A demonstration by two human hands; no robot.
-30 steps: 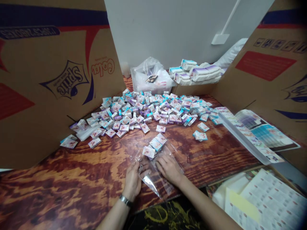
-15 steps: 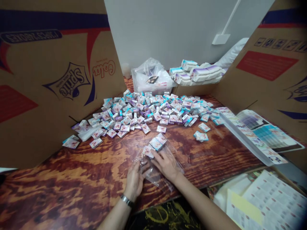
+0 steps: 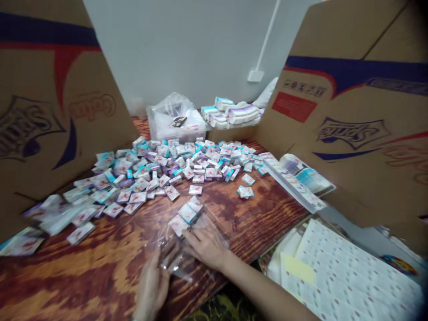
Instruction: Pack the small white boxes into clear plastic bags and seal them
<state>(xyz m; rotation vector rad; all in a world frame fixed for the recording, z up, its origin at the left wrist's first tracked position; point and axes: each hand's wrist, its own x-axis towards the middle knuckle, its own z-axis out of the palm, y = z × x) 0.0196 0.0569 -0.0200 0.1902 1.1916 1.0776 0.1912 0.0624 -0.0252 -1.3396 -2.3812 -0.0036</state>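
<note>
Right hand (image 3: 205,246) lies flat, palm down, fingers spread and extended. It grips nothing and just presses on the clear plastic bag (image 3: 214,223). Left hand (image 3: 152,285) is at the bag's near-left edge, fingers bent against the film; it's motion-blurred, so I can't tell if it pinches the film or only rests on it. The bag lies flat on the wooden table (image 3: 83,267), near the front edge, between the two hands. It's thin, glossy, crinkled and see-through. Inside, at the far end, sits a short row of small boxes (image 3: 186,213), white with teal and pink print, just beyond the right fingertips. Farther out, a big loose pile of boxes (image 3: 160,167) of the same kind spreads across the middle of the table, with a few strays (image 3: 245,191) to its right. Cardboard walls stand left (image 3: 50,89) and right (image 3: 351,111). Printed sticker sheets (image 3: 351,276) lie near right. At the back are a clear tub (image 3: 175,125) and stacked packs (image 3: 234,112).
</note>
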